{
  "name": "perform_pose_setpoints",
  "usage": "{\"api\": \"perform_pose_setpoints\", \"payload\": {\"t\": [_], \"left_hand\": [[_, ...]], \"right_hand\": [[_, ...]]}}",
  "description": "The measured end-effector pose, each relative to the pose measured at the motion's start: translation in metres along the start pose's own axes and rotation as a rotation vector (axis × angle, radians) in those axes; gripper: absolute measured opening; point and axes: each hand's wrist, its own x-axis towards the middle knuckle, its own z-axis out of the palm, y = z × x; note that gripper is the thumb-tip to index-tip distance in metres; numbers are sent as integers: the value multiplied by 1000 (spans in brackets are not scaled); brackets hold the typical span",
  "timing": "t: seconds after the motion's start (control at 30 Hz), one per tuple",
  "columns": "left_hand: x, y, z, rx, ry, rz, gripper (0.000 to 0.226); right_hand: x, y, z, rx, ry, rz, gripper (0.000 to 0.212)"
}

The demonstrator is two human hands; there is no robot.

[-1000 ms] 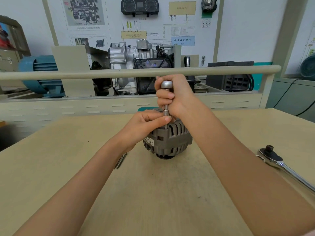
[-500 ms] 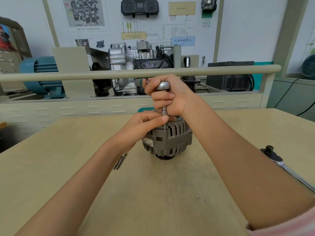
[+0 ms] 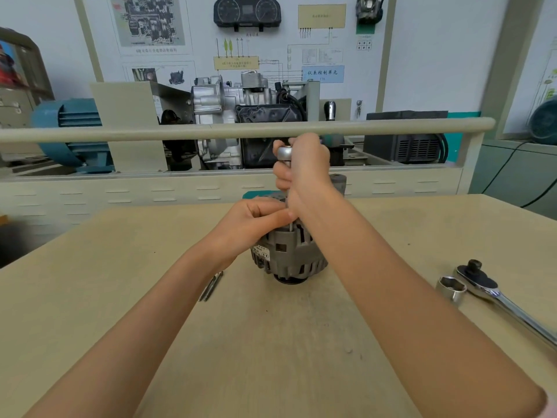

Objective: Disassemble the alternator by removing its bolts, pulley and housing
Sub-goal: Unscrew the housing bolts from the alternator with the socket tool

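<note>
Grey ribbed metal alternator (image 3: 289, 251) is standing mid-table on the beige wooden workbench (image 3: 271, 342). Right hand (image 3: 304, 173) is gripping an upright steel driver with round silver cap (image 3: 284, 152); left hand (image 3: 253, 218) is pinching its shaft just above the housing.

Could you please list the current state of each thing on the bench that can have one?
alternator: upright on the table, housing not yet off.
driver: vertical over the alternator's top, held.
right hand: grips the driver.
left hand: fingers pinched at the driver's shaft.
ratchet: lying on the table, untouched.
socket: standing open end up, off the ratchet.
two thin rods: lying loose.
</note>
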Motion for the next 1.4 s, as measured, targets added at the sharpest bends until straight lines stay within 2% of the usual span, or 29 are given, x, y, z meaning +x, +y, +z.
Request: {"api": "perform_pose_setpoints", "payload": {"t": [0.17, 0.23, 0.3, 0.37, 0.43, 0.5, 0.6, 0.67, 0.77, 0.83, 0.9, 0.93, 1.07, 1.13, 1.2, 1.3, 1.33, 1.4], "left_hand": [[1, -1, -1, -43, -68, -23, 23], [0, 0, -2, -40, -68, -25, 26], [0, 1, -2, -35, -56, -22, 26], [0, 1, -1, -29, -41, -7, 23], [0, 2, 0, -17, -32, 9, 20], [-1, 2, -1, 2, -21, 20, 19], [-1, 4, 1, 33, 13, 16, 21], [-1, 3, 1, 51, 26, 14, 15], [-1, 0, 0, 57, 16, 20, 46], [0, 0, 0, 50, 21, 8, 44], [0, 2, 1, 48, 17, 7, 24], [0, 2, 1, 43, 7, 3, 16], [-1, 3, 0, -2, -71, 9, 18], [-1, 4, 1, -7, -87, 20, 18], [0, 3, 1, -13, -90, 34, 18], [1, 3, 1, -3, -83, 49, 18], [1, 0, 0, 0, -77, 56, 18], [2, -1, 1, 5, -61, 48, 16]], "right_hand": [[16, -13, -12, 24, -480, 480, 28], [19, -14, -14, 33, -600, 575, 28], [19, -13, -14, 47, -641, 599, 28], [16, -13, -15, 73, -632, 566, 27], [10, -13, -15, 74, -547, 473, 26], [5, -11, -10, 37, -377, 340, 27], [1, -3, -2, -5, -31, 87, 20], [-2, 4, 2, 19, 124, -88, 16], [-5, 12, 7, 24, 208, -227, 18], [-4, 10, 8, 41, 189, -184, 13], [-2, 2, 5, 62, 108, -42, 11], [-1, -1, 1, 48, 38, 47, 11], [7, -13, -10, -35, -378, 372, 29], [11, -14, -12, -25, -553, 503, 28], [14, -14, -13, 8, -650, 586, 25], [11, -16, -14, 47, -631, 588, 25], [8, -15, -13, 37, -561, 528, 25], [1, -10, -7, -5, -296, 315, 23]]}}
